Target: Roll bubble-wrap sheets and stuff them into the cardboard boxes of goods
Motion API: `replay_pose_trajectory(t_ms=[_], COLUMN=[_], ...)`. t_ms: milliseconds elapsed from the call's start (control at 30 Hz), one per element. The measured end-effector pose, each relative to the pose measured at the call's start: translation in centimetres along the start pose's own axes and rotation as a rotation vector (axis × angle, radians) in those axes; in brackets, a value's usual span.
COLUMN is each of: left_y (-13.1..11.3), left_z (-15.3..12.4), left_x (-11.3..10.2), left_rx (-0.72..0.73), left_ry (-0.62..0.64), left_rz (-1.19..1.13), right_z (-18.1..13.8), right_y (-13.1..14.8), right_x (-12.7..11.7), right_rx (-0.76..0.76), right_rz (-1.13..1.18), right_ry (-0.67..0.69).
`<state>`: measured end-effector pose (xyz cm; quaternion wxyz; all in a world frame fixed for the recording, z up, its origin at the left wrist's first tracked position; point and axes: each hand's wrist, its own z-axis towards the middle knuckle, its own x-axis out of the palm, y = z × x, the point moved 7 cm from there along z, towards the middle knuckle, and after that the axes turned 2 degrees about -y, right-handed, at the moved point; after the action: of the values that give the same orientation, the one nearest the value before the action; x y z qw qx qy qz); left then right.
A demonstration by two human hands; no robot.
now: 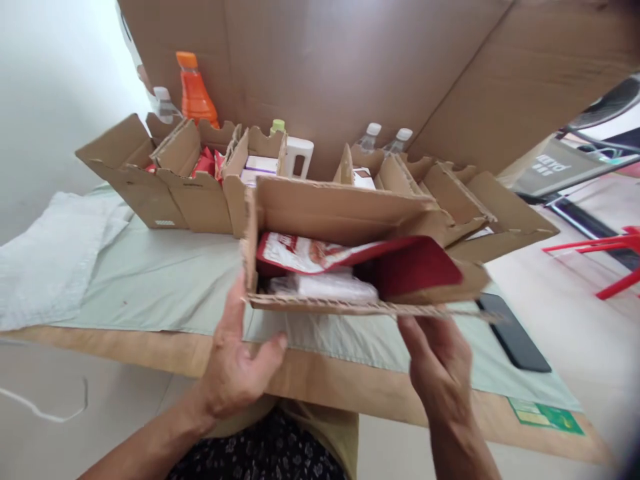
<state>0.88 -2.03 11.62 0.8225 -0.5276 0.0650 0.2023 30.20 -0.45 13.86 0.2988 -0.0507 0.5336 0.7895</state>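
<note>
Between my two hands is an open cardboard box (320,205), lifted and tilted toward me. Inside it lie a red and white packet (315,253) and something white in clear plastic wrap (335,287). My left hand (243,363) grips the box's left end, thumb apart and fingertips hidden behind the cardboard. Under the box's near right side, my right hand (440,367) supports it, its fingertips partly covered.
Behind stand several open cardboard bins (205,207) with packets and boxes. An orange bottle (196,93) and clear bottles (369,137) rise behind them. A black phone (515,333) lies at the right of the cloth (170,280). A red plastic stool (620,267) stands further right.
</note>
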Motion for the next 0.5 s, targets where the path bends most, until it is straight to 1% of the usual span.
replay_pose_trajectory(t_ms=[67,100,133,167,233,300,333,400,433,500], left_y=[-1.0,-1.0,-0.6,0.1,1.8,3.0,3.2,3.1,2.9,2.4], left_z=[-1.4,-2.5,-3.8,-5.1,-7.7,-9.7,-10.4,-11.1,-11.2,-11.3], left_x=[1.8,2.4,2.8,2.8,2.1,1.1,0.6,0.1,-0.1,-0.4], left_rx=[0.048,0.048,0.024,-0.017,-0.097,-0.092,-0.06,0.026,0.066,0.129], left_ry=[0.087,0.114,0.12,0.109,0.05,-0.01,-0.026,-0.026,-0.014,0.012], left_rz=[0.004,0.014,0.034,0.066,0.144,0.214,0.246,0.307,0.334,0.381], right_z=[-1.8,-2.6,-3.1,-3.2,-2.2,0.2,1.6,4.2,5.2,6.3], right_y=[-1.9,-2.7,-3.4,-3.8,-4.1,-3.6,-3.2,-2.4,-2.1,-1.7], right_x=[-2.7,-3.5,-3.9,-3.7,-1.5,2.0,3.9,7.1,8.3,9.9], right_rx=[0.063,0.091,0.112,0.123,0.105,0.056,0.028,-0.022,-0.04,-0.065], right_rz=[-0.052,-0.081,-0.102,-0.106,-0.051,0.064,0.123,0.201,0.208,0.183], right_ry=[-0.076,-0.087,-0.077,-0.047,0.051,0.158,0.212,0.275,0.287,0.282])
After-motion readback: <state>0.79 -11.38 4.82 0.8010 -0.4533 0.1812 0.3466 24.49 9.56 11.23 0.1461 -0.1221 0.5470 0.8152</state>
